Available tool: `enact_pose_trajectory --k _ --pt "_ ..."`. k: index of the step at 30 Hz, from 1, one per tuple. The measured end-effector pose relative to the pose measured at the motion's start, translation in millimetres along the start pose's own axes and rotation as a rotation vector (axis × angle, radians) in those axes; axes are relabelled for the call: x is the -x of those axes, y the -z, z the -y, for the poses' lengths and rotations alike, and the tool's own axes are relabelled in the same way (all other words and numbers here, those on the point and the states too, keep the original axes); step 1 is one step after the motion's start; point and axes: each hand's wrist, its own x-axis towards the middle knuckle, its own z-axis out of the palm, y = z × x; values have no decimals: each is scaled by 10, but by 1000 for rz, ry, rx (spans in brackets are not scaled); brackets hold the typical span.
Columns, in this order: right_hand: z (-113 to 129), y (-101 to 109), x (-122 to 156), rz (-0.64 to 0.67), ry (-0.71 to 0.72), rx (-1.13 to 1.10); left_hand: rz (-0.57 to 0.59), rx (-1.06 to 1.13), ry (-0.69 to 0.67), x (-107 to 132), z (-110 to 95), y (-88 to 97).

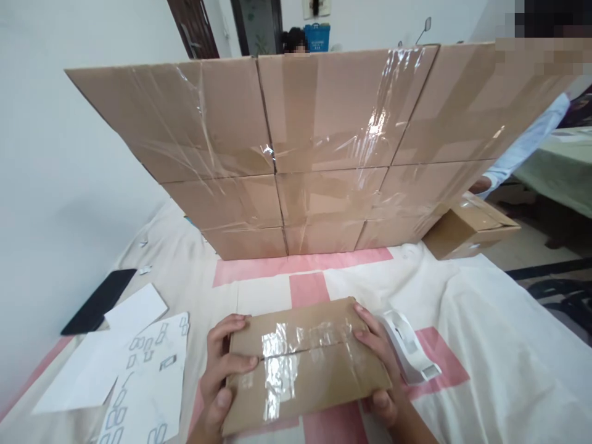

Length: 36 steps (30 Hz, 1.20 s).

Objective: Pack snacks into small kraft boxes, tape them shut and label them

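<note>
A small cardboard box with clear tape across its top seam lies on the cloth right in front of me. My left hand grips its left end, fingers curled over the top and thumb at the near edge. My right hand clasps its right end the same way. Just right of the box a white tape dispenser rests on the cloth.
A wall of stacked, taped cardboard boxes stands at the back. Sticker sheets and a black phone lie at left. Another box sits at right, near another person's hand and pale sleeve.
</note>
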Motion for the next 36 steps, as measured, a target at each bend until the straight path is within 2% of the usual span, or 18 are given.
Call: enact_pose_trajectory --k 7,14,21,26,31,34,36 --pt "25 -15 0 2 3 -5 -78 52 11 -3 40 -30" --pt "22 -86 -55 -31 48 24 -35 27 -46 -15 62 64" --pt "3 -94 -82 -47 60 20 -16 -24 -96 -48 71 63" --pt "58 -50 -94 -2 22 -11 111 -80 -143 -137 25 198" --pt "207 -12 -116 65 -62 40 378 -436 16 -138 -347 460" --pt "420 142 -269 190 -191 142 476 -613 -11 -95 -561 507" --pt "625 360 -435 295 -325 227 491 -697 -36 -84 -618 495"
